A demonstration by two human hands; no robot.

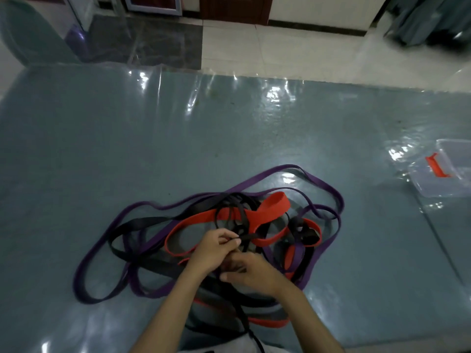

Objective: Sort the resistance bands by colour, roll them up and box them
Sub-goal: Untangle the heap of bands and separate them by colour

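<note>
Pinching a narrow black band (pixel 244 236) with left hand (pixel 214 248), right hand (pixel 251 272) curled on the same strand, both low centre. Tangled pile of bands (pixel 229 238): soft, stretchy, probably snaggy; best drawn loop by loop. Clear box (pixel 443 171) at three o'clock; open table (pixel 178 128) toward twelve.

I see a grey-blue bench (pixel 153 138) under glossy plastic, pale floor tiles (pixel 293 47), dark marble slab (pixel 142 39), possibly a wooden door (pixel 234 8).
</note>
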